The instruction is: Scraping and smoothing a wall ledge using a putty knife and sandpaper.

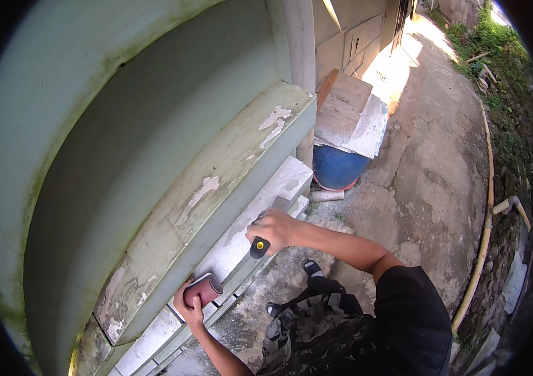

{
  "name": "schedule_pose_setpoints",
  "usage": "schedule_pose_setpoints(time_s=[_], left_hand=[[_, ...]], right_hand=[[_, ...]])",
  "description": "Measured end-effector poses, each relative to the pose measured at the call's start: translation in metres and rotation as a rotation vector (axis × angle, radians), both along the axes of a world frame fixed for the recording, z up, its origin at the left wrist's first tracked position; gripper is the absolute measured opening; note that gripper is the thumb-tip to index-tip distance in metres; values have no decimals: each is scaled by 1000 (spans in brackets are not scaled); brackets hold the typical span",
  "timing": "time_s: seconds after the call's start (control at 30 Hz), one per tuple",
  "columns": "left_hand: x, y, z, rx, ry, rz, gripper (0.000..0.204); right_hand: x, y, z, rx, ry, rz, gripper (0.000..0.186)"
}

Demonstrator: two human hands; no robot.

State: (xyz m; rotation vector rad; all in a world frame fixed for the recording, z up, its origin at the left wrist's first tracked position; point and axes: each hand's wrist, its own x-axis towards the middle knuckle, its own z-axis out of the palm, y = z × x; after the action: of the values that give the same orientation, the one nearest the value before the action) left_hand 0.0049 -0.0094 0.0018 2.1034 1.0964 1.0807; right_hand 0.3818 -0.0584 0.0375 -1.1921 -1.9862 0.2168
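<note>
My left hand (189,306) is closed around a curled roll of reddish-brown sandpaper (204,289), pale on its inner side. It is at the edge of a whitish lower ledge (222,241). Farther along that ledge, my right hand (273,227) grips a scraper by its black handle (259,247), which has a yellow dot at its end. The scraper's broad grey blade (281,203) points away from me and is against the ledge; exact contact cannot be made out. Above runs a wider green ledge (216,169) with peeling, stained paint.
A blue drum (340,168) topped with boards (345,103) stands beyond the ledge's far end. A concrete path (426,156) runs along the right, edged by a long pale pipe (481,250) and plants. My sandalled feet (312,269) are beside the ledge.
</note>
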Motion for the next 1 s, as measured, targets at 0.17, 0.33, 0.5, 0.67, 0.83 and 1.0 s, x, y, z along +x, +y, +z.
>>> schedule_pose_setpoints(time_s=[0.17,0.33,0.5,0.67,0.83,1.0], left_hand=[[-6,1,-8,24,-30,42,66],[-6,0,-11,57,-45,87,64],[-38,-2,-39,116,-108,282,62],[-35,-12,-14,172,-34,269,51],[0,-20,20,450,102,218,31],[11,-31,38,624,2,121,18]], right_hand=[[0,5,-2,105,111,126,24],[-4,17,18,79,83,65,27],[-41,-9,33,53,-18,331,33],[50,32,-35,-129,-264,-151,28],[-38,-6,44,227,-18,192,27],[14,19,14,181,35,-14,27]])
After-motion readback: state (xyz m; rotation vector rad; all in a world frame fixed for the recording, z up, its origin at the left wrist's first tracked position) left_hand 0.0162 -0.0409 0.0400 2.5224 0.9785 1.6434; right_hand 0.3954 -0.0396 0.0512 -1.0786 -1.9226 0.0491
